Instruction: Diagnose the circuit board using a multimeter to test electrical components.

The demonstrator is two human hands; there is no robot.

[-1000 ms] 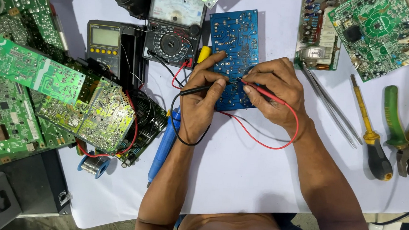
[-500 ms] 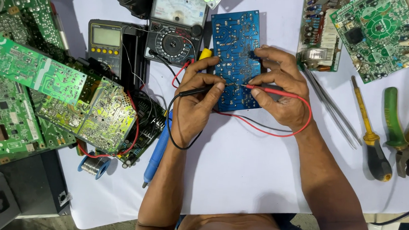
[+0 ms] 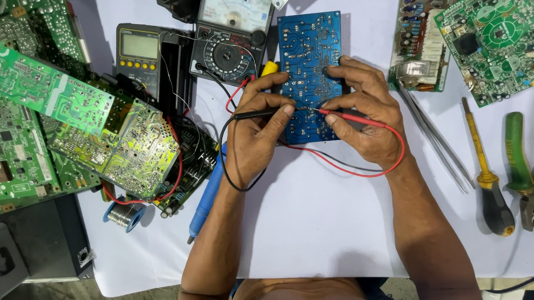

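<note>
Green circuit boards heaped at 9 o'clock; solder spool at 8. Analog multimeter at 12. Left hand pinches the black probe, tip on the blue circuit board, which lies flat on the white sheet just above centre. Right hand grips the red probe, fingers also resting on the board; exact contact points too small to tell. Tweezers, screwdriver, green-handled pliers at 3 o'clock.

Upper left of centre, my digital meter's grey-green rectangular screen; right of it, the analogue meter's pale dial face.
</note>
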